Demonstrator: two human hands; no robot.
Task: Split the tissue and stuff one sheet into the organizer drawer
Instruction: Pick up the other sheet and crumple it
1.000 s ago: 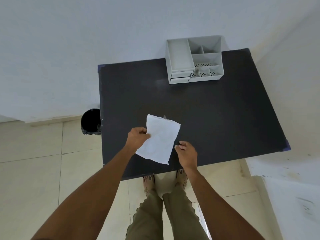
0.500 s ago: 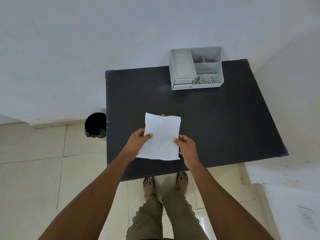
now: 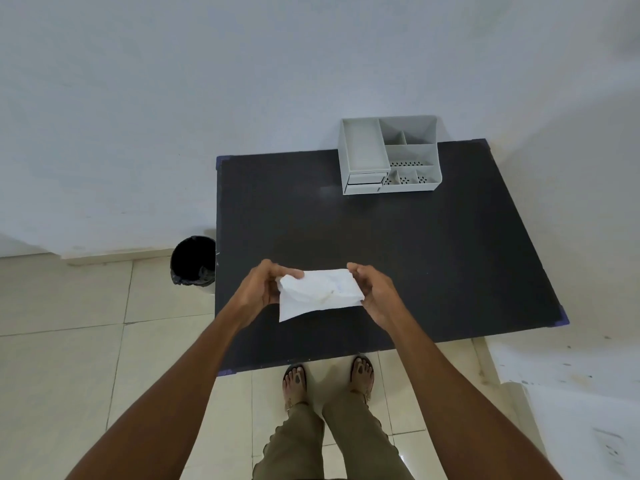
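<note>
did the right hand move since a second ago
Yes. The right hand was off the tissue near the table's front edge; it has moved away from that edge towards the organizer and now grips the tissue's right edge.

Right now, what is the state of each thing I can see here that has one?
tissue: held up over the table between both hands, crumpled, not visibly split.
left hand: shut on the tissue's left edge.
right hand: shut on its right edge.
organizer: upright at the table's far edge, compartments look empty.
organizer drawers: shut.
bin: on the floor, open-topped.
</note>
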